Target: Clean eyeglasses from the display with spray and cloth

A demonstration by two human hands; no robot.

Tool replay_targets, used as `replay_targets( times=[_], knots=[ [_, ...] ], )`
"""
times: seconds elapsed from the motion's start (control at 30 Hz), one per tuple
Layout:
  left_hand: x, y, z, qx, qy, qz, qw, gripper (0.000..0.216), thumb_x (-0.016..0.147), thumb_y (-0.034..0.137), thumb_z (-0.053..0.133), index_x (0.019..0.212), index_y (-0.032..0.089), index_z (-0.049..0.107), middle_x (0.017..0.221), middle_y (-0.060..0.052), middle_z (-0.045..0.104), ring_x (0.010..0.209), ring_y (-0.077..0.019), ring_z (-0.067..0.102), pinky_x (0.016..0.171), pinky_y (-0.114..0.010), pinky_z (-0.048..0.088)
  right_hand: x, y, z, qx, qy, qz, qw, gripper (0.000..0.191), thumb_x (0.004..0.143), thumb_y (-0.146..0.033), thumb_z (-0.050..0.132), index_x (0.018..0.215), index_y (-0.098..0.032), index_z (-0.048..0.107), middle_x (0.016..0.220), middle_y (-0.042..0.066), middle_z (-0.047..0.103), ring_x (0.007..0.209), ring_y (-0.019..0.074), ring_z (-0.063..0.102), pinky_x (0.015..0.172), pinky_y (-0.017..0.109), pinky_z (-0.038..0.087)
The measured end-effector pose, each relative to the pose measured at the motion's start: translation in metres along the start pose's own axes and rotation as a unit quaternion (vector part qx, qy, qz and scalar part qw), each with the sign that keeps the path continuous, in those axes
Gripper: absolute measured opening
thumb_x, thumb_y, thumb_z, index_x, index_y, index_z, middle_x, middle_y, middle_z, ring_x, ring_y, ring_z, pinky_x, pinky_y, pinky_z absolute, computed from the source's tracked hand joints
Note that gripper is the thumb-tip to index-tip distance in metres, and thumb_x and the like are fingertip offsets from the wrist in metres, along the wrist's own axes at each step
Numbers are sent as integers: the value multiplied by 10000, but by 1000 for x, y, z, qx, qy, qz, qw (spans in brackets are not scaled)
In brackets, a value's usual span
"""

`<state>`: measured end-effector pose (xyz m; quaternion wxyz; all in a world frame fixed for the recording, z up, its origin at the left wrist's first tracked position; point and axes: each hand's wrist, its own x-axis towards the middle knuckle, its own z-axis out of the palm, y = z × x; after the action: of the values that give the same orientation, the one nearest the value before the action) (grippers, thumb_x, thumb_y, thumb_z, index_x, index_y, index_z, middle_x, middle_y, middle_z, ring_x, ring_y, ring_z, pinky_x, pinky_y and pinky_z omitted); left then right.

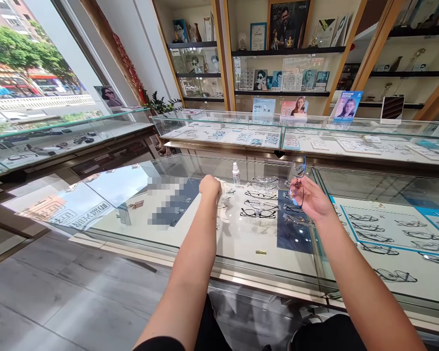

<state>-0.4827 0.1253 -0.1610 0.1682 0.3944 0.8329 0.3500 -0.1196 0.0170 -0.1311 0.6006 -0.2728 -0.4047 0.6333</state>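
Observation:
My right hand (pixel 309 197) is closed on a pair of dark-framed glasses (pixel 298 170), held upright above the glass display counter (pixel 131 204). My left hand (pixel 209 186) rests closed on a white cloth (pixel 227 192) lying on the counter top. A small white spray bottle (pixel 236 173) stands just beyond the cloth, between my two hands. Under the glass, rows of spectacle frames (pixel 259 204) lie on white and dark trays.
A second glass counter (pixel 278 134) with more frames runs across the back, with small sign cards on top. Wall shelves (pixel 285 51) hold pictures and trophies. Another display case (pixel 51 141) and a window are at left. Grey floor tiles lie below left.

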Motion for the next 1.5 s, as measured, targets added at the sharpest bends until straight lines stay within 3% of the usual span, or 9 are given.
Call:
replay_targets(
  times=[0.17,0.27,0.37,0.47,0.73,0.9,1.1,1.17,1.5],
  knots=[
    [-22,24,-27,-124,104,103,981,156,1083,216,542,1222,196,610,1311,-142,705,1260,-275,676,1126,-440,529,-1,-2,2,9,-7,3,1000,387,703,-468,1055,844,-259,762,970,5,774,807,138,656,703,268,584],
    [-43,42,-39,-243,127,182,944,148,994,239,604,1117,248,523,1199,-61,685,1068,-196,682,975,-319,544,-2,-3,3,10,-11,7,1000,390,690,-466,1062,843,-265,765,972,11,781,807,147,669,715,281,599],
    [-73,58,-40,-433,3,243,868,283,901,377,684,1065,261,485,950,7,624,761,-149,604,739,-285,518,-4,-5,7,18,-13,5,1000,387,690,-462,1064,844,-267,766,973,11,790,846,155,696,742,278,614],
    [-108,69,-33,-497,-171,254,812,423,849,531,724,1091,262,506,860,24,623,697,-155,595,674,-290,508,-7,-7,12,26,-26,-4,999,376,691,-466,1065,836,-269,779,966,14,800,908,166,727,795,276,629],
    [-163,71,-12,-369,-393,264,800,568,862,766,721,1001,280,461,759,31,628,652,-189,634,604,-310,501,-10,-10,16,0,-13,-63,998,406,708,-560,1033,818,-283,757,948,28,809,1188,273,766,1049,408,632],
    [-174,69,2,-335,-360,303,817,534,894,724,717,880,270,434,676,60,504,577,-141,471,553,-274,363,-9,-9,20,-16,-4,-84,996,399,718,-554,1024,799,-277,749,933,45,818,1281,298,739,1066,403,605],
    [-177,64,2,-263,-148,424,854,363,1018,532,668,856,248,512,740,34,528,683,-157,482,659,-309,379,-9,-5,24,-41,-4,-77,996,392,754,-569,993,797,-257,759,974,45,838,951,201,719,896,327,570],
    [-175,63,-1,-261,-123,427,857,349,1022,529,677,886,254,510,723,44,516,657,-155,466,649,-314,361,-10,-5,24,-39,-10,-64,997,396,745,-570,997,793,-257,758,977,37,840,879,181,681,854,317,557],
    [-181,72,-13,-345,-257,381,819,559,921,755,736,829,244,531,683,47,437,604,-134,354,577,-296,289,-11,2,32,-25,-29,-39,999,432,701,-588,1027,787,-252,770,966,37,847,931,195,700,851,310,547]
  ],
)
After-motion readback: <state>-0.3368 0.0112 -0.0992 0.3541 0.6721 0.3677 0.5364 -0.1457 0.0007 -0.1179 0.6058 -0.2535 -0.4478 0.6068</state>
